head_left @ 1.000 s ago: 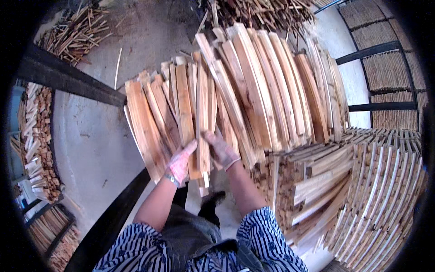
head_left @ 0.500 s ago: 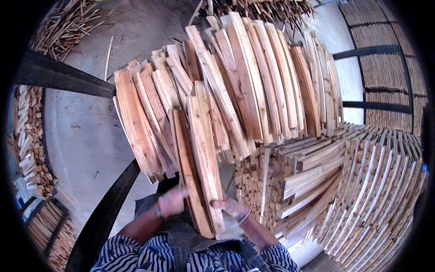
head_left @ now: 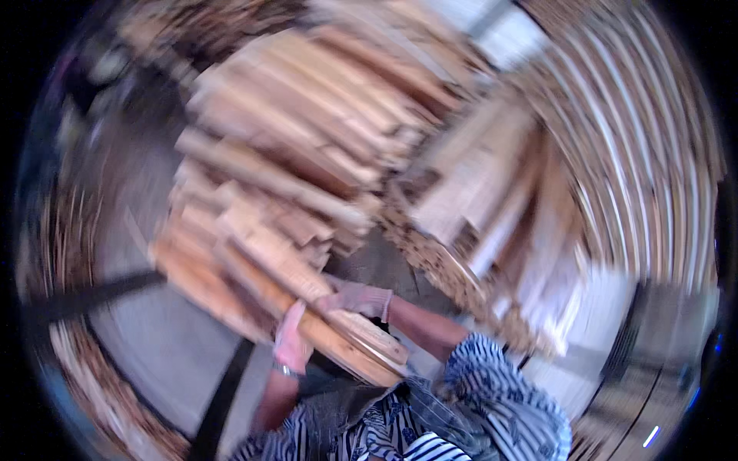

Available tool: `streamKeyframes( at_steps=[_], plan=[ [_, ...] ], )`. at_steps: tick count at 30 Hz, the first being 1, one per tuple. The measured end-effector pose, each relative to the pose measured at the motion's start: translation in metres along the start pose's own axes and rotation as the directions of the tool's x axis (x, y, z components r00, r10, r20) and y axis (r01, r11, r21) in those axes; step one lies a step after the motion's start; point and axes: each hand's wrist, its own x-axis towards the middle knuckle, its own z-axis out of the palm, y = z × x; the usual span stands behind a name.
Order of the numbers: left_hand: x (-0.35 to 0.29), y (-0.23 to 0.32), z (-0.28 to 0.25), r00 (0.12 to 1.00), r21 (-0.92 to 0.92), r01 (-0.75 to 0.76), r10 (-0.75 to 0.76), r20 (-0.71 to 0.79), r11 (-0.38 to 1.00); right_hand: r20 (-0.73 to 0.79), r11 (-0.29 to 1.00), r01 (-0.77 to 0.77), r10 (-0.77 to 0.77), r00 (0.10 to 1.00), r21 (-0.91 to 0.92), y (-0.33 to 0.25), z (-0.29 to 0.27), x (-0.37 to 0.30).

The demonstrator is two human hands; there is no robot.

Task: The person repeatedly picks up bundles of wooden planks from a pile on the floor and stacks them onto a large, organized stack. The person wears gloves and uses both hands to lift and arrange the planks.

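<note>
Two long wooden boards lie side by side, slanting from the pile to my waist. My left hand (head_left: 290, 338), in a pale pinkish glove, is closed on the outer edge of the darker board (head_left: 346, 355). My right hand (head_left: 357, 300), also gloved, closes over the paler board (head_left: 280, 260) from its right side. Their far ends rest against a heap of similar boards (head_left: 292, 100). Motion smears the picture, and the fingers' undersides are hidden by the wood.
Stacked timber with loose boards on top (head_left: 477, 184) stands to the right of the heap. Tall rows of slats (head_left: 623, 131) rise beyond it. Dark bars (head_left: 223, 407) stand at the lower left, over a grey floor (head_left: 181, 330).
The view has swung, so the heap now lies further left and slanted. My left hand has come from beside the boards onto the darker one. My right hand still holds the paler one.
</note>
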Motion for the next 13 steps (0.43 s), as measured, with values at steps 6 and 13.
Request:
streamKeyframes(
  at_steps=[6,13],
  plan=[
    [-0.045,0.023,0.039,0.991,0.142,-0.087,0.101,-0.090,0.986,-0.011,0.814,0.146,-0.184,0.983,-0.562,-0.030,0.008,-0.079],
    [-0.155,-0.037,0.194,0.872,0.307,-0.487,0.431,0.235,0.818,0.012,0.556,0.389,-0.563,0.826,-0.735,-0.064,0.011,-0.288]
  ],
)
